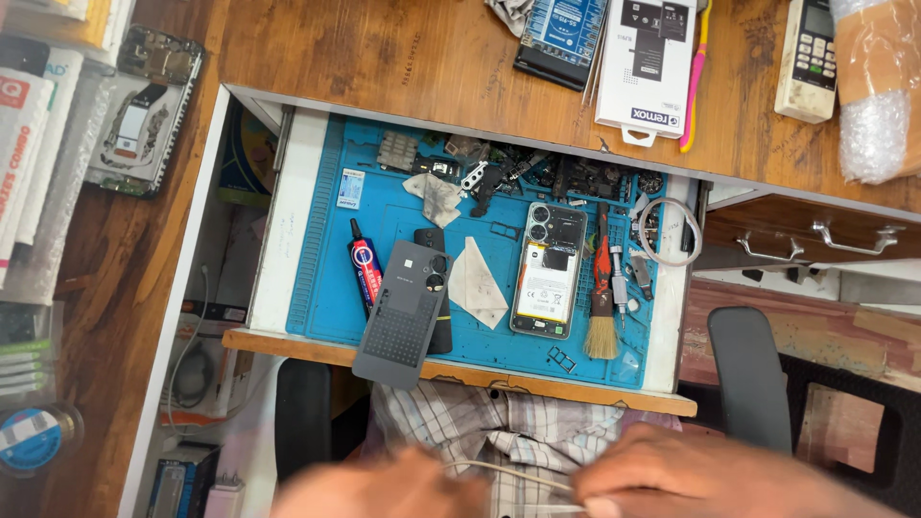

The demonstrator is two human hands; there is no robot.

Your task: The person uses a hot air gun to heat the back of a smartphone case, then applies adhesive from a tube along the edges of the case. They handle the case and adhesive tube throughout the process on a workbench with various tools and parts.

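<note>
My left hand (384, 489) and my right hand (691, 475) are blurred at the bottom edge, over my checked shirt. Between them runs a thin pale cable (508, 472); the fingers of both hands pinch it. Above them an open drawer holds a blue work mat (331, 278). On the mat lie an opened phone (548, 270) with its insides showing, a grey phone back cover (401, 312) hanging over the drawer's front edge, a small glue tube (365, 269) and a brush (602, 307).
Small screws, parts and tools crowd the mat's far edge (537, 173). On the wooden desk sit a white accessory box (645, 62), a pink toothbrush (695, 86) and a remote control (808, 58). A second drawer (815, 235) and a black chair (748, 374) are right.
</note>
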